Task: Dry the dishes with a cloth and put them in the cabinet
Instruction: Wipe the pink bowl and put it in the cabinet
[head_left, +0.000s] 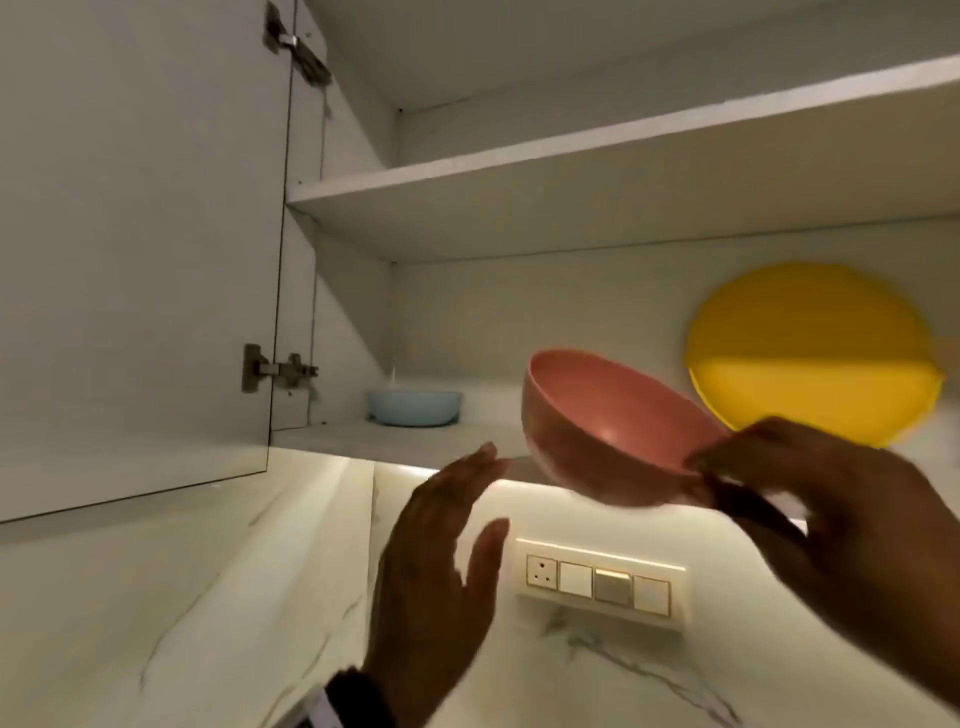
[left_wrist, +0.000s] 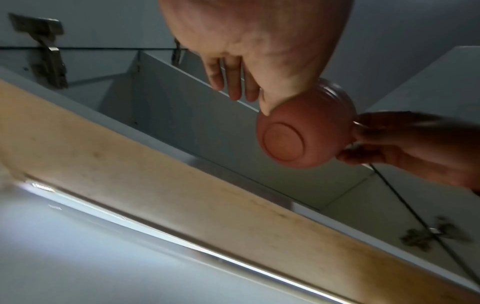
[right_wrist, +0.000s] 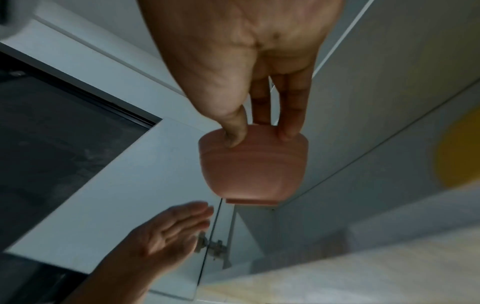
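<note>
A pink bowl (head_left: 608, 431) hangs tilted in front of the open cabinet's lower shelf (head_left: 415, 441). My right hand (head_left: 810, 499) pinches its rim, thumb on one side and fingers on the other; the right wrist view shows the same grip on the pink bowl (right_wrist: 252, 170). My left hand (head_left: 441, 545) is open with straight fingers, just left of and below the bowl, not touching it. From the left wrist view the bowl's underside (left_wrist: 298, 135) shows. A blue bowl (head_left: 414, 407) sits at the shelf's back left. A yellow plate (head_left: 810, 353) leans upright at the back right.
The cabinet door (head_left: 140, 249) stands open on the left with two hinges. An upper shelf (head_left: 571, 166) is above. Below the cabinet is a lit marble backsplash with a switch panel (head_left: 600, 579). Free shelf space lies between the blue bowl and the yellow plate.
</note>
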